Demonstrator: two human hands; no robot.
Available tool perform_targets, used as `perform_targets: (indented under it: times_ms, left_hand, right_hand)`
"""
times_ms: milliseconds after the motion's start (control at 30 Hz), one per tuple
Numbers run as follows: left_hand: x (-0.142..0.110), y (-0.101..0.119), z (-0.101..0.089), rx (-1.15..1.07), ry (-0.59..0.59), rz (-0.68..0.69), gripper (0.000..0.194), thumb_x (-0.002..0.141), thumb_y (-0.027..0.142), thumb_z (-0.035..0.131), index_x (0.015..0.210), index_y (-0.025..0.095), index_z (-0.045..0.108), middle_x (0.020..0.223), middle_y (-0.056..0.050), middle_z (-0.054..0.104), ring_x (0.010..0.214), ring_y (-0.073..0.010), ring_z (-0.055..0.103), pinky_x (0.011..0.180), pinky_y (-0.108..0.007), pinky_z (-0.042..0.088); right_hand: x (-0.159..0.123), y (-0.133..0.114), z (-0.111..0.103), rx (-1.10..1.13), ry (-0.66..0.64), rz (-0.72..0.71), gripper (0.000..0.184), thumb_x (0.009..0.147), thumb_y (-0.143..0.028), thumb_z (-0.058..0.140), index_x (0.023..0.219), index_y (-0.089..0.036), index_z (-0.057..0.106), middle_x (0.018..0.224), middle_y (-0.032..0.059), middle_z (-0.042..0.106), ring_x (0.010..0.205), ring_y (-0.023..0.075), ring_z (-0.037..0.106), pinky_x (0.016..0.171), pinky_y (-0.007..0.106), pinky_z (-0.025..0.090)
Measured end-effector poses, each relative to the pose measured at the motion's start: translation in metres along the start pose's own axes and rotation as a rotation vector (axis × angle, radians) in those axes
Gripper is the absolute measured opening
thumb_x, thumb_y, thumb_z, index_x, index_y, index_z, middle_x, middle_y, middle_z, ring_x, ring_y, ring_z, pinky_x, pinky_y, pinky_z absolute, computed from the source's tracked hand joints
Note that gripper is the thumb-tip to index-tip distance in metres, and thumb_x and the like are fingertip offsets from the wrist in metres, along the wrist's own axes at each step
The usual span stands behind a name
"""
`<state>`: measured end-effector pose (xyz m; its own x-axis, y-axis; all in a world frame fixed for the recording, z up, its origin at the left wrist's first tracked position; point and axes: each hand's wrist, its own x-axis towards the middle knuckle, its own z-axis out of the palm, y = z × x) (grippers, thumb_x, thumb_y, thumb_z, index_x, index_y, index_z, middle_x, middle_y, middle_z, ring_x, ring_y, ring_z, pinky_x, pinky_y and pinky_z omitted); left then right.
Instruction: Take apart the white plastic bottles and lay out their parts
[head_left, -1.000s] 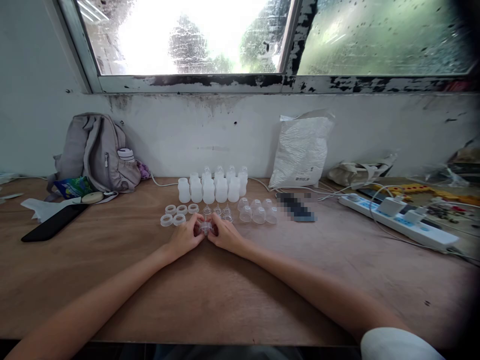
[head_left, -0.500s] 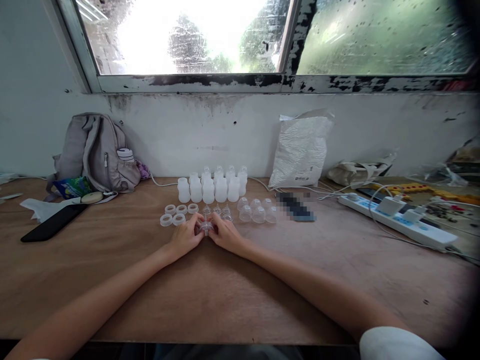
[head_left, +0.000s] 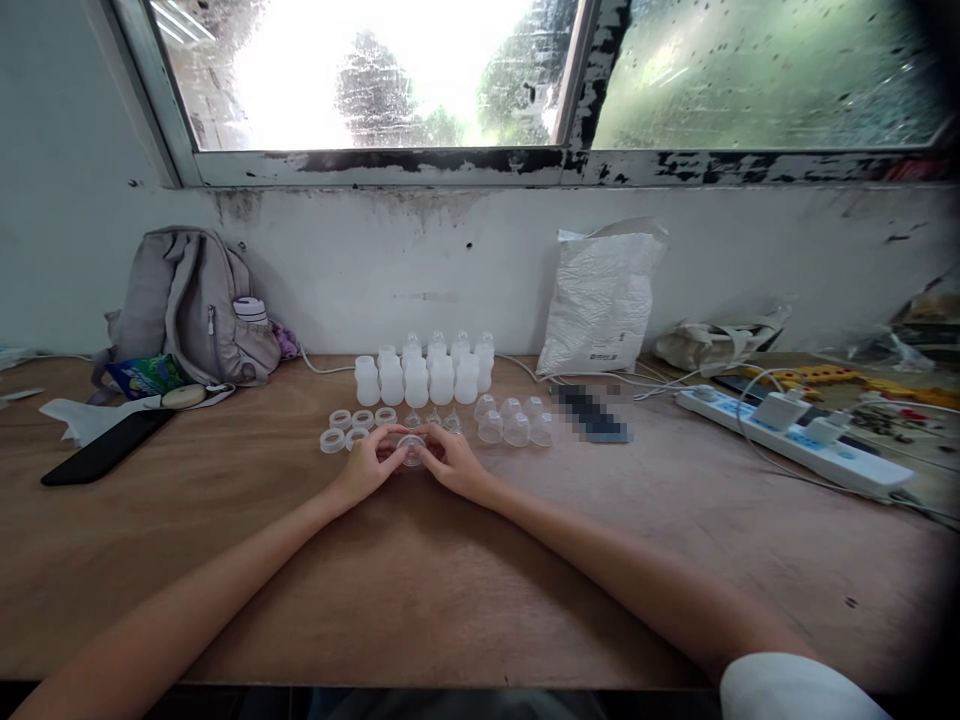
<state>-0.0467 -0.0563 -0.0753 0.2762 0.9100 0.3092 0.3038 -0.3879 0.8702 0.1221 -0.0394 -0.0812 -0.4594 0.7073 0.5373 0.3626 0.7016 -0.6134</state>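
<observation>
My left hand (head_left: 370, 466) and my right hand (head_left: 454, 462) meet just above the table, fingers curled round a clear baby bottle collar ring (head_left: 411, 452) from both sides. A clear teat seems to sit in it, though fingers cover much of it. Right behind the fingertips stand several clear teats (head_left: 452, 420), some partly hidden. Left of them lie several translucent collar rings (head_left: 340, 419). Several clear dome caps (head_left: 516, 428) are grouped to the right. Farther back stand rows of frosted white baby bottles (head_left: 417, 380), a few at the rear topped with clear caps.
On the left are a grey backpack (head_left: 191, 300), a black flat case (head_left: 109, 448) and white tissue (head_left: 94, 415). A blurred-out phone (head_left: 596, 415), a white plastic package (head_left: 600, 300) and a power strip (head_left: 795, 440) with cables occupy the right.
Both hands have shifted their fingers on the collar ring, thumbs now nearer the front. The ring has tipped, showing more of its round face. Things on the table stay put.
</observation>
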Motion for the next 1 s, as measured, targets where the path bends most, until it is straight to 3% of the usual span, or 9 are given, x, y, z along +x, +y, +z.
perform_targets:
  times_ms: [200,467,1000]
  left_hand:
    - [0.003,-0.004,0.0002,-0.037,0.049,-0.083,0.031,0.071,0.035,0.056,0.092,0.012,0.056,0.074,-0.007,0.066,0.063,-0.0169,0.062,0.054,-0.027,0.053]
    - [0.0016,0.0023,0.0023,-0.015,0.028,-0.053,0.019,0.074,0.033,0.054,0.078,0.015,0.05,0.06,-0.001,0.061,0.057,-0.0147,0.061,0.053,-0.026,0.052]
    - [0.0019,-0.0008,0.0029,-0.013,-0.011,-0.05,0.016,0.075,0.03,0.051,0.071,0.016,0.046,0.056,0.002,0.057,0.049,-0.0114,0.057,0.048,-0.023,0.048]
  right_hand:
    - [0.0025,0.0011,0.001,0.001,0.029,0.053,0.019,0.081,-0.025,0.044,0.092,-0.014,0.056,0.058,-0.0021,0.052,0.051,0.0087,0.045,0.051,0.019,0.034]
    - [0.0022,0.0021,0.004,-0.044,0.041,0.031,0.015,0.08,-0.021,0.043,0.086,-0.014,0.055,0.055,-0.0022,0.051,0.049,0.0087,0.044,0.049,0.019,0.033]
    - [0.0022,0.0013,0.0037,-0.078,-0.011,0.038,0.012,0.075,-0.015,0.045,0.083,-0.015,0.055,0.053,-0.0029,0.051,0.046,0.0086,0.043,0.048,0.019,0.031]
